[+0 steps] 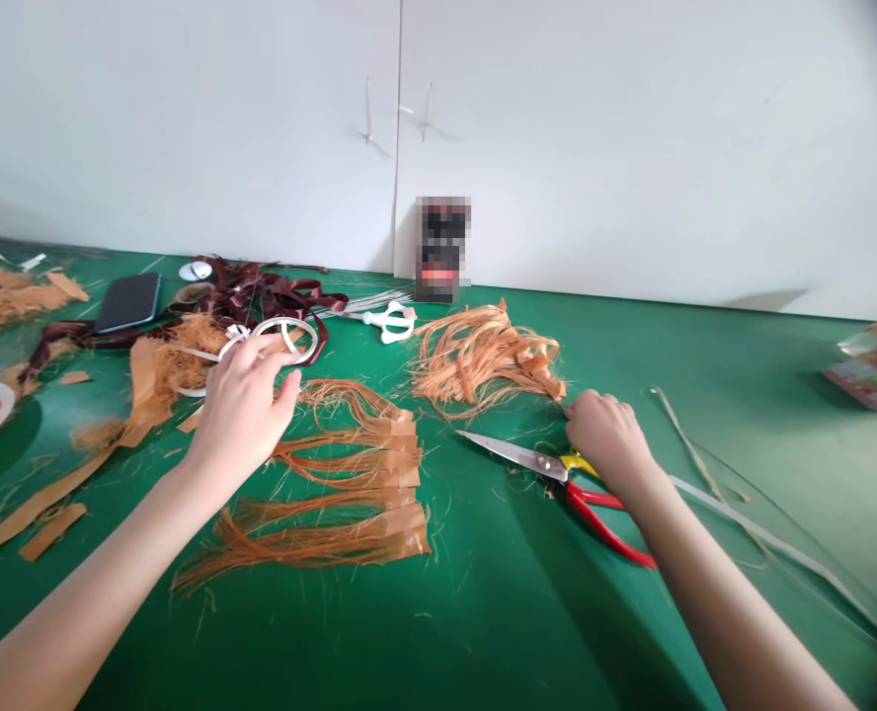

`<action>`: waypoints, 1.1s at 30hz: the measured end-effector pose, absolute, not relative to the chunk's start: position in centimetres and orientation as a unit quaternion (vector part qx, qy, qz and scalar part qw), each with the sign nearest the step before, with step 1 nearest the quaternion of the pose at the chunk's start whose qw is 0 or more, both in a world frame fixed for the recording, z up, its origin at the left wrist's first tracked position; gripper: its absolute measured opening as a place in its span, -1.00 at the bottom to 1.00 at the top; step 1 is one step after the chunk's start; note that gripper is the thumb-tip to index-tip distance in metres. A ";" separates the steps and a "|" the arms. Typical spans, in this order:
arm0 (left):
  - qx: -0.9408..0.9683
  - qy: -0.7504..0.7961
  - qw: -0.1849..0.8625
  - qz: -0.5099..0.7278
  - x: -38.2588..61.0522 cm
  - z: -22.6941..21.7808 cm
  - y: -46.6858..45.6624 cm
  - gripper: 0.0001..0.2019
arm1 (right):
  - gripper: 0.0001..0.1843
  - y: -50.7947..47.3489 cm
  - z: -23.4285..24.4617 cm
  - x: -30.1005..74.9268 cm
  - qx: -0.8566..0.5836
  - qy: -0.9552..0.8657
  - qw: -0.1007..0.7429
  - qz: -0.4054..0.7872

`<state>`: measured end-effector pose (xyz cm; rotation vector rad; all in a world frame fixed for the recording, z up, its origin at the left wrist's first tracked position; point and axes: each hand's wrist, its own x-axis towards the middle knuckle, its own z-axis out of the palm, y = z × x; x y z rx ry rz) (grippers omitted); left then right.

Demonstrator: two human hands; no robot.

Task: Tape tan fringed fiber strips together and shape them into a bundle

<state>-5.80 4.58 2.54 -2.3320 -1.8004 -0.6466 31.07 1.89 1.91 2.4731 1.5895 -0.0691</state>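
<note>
My left hand [250,395] reaches over a white ring-shaped roll [312,341], thumb and fingers apart; whether the fingertips touch the roll I cannot tell. Below it lies a row of fringed tan strips [401,484], their frayed ends pointing left. My right hand [608,434] is closed, with the fingertips hidden, beside the right end of a loose bundle of tan ribbon strands [483,355]. What it holds, if anything, does not show. Under that hand rest large scissors [531,457] with red and yellow handles, blades pointing left.
White-handled scissors [394,322] lie behind the strips, near tangled brown ribbon [261,291] and a phone [128,302]. A box with a blurred front [442,252] stands against the white wall [631,148]. Tan scraps [53,530] litter the left; a pale strip [779,548] crosses the right.
</note>
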 end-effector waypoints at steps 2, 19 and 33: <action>-0.780 -0.589 0.056 -0.206 -5.6 2.5 4.5 -0.67 | -0.68 2.5 1.7 31.6 0.827 0.551 0.108 -0.036; -0.802 -0.565 0.080 -0.177 -4.9 2.4 3.1 -0.67 | -0.75 2.7 2.6 31.4 0.805 0.581 0.101 -0.067; -0.819 -0.542 0.096 -0.163 -4.4 2.0 3.5 -0.65 | -0.69 3.0 1.7 31.7 0.820 0.566 0.078 -0.038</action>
